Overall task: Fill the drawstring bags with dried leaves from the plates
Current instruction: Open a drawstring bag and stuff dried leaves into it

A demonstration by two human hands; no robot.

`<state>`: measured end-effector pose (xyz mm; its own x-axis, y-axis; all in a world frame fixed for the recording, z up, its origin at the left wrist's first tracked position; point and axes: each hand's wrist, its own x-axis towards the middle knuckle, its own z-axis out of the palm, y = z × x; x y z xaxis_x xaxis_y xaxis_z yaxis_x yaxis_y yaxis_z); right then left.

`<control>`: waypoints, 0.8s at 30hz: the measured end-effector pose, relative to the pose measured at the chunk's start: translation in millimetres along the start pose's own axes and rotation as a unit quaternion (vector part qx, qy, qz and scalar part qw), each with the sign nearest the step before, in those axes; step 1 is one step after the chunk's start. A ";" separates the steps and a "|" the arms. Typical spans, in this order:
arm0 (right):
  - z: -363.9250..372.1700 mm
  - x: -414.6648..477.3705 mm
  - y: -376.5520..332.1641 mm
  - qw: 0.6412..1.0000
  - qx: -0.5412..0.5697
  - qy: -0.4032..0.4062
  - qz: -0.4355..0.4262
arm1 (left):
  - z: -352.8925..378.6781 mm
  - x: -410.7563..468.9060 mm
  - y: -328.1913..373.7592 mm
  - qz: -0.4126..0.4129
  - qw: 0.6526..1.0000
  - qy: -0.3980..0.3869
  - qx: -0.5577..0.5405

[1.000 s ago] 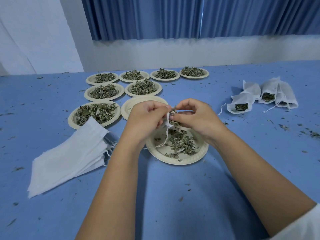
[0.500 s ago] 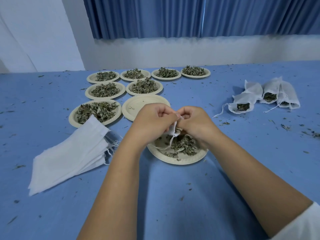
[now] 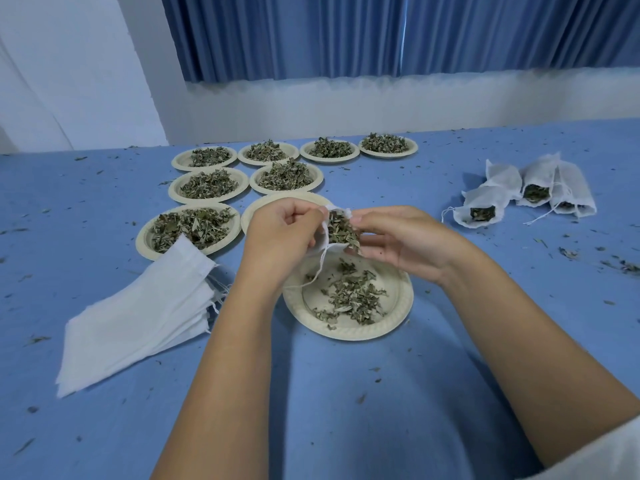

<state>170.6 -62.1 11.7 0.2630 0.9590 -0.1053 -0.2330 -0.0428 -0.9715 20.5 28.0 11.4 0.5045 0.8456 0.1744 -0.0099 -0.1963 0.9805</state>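
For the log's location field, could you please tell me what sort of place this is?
Likely an indoor hand-packing workspace: plates of dried leaves, stacked empty bags, blue curtain.

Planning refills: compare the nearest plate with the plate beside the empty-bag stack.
The nearest plate holds a thin scatter of leaves, bare bottom showing; the left plate is covered. The stack of empty bags overlaps the left plate's rim, not the nearest plate's. Both are round, beige.
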 end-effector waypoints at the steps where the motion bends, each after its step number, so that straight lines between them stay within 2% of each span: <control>1: -1.1 -1.8 -1.1 1.000 -0.001 -0.017 0.006 | -0.6 0.4 -0.1 0.000 1.000 0.003 0.001; 6: -5.2 -7.4 -3.7 0.996 -0.041 -0.052 0.066 | -3.1 2.2 -2.4 -0.001 1.000 0.009 0.011; 9: -3.3 -6.9 -3.4 0.997 -0.055 -0.007 0.060 | -2.8 3.0 -3.1 -0.004 1.000 0.008 0.012; 13: -3.8 -6.5 -5.6 0.994 -0.084 0.063 -0.017 | -3.1 2.2 -2.8 0.002 1.000 0.011 0.016; 17: -3.6 -7.1 -6.1 0.970 -0.181 0.126 -0.099 | -2.9 1.1 -1.8 0.004 1.000 0.014 0.019; 24: 7.1 -5.3 1.3 0.936 -0.264 0.147 -0.178 | 2.2 -1.0 0.4 0.019 0.999 -0.006 0.028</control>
<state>162.2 -65.2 12.5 0.5013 0.8232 0.2665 0.3932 0.0576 -0.9176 21.8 26.0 11.4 0.5149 0.8310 0.2107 0.0182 -0.2563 0.9664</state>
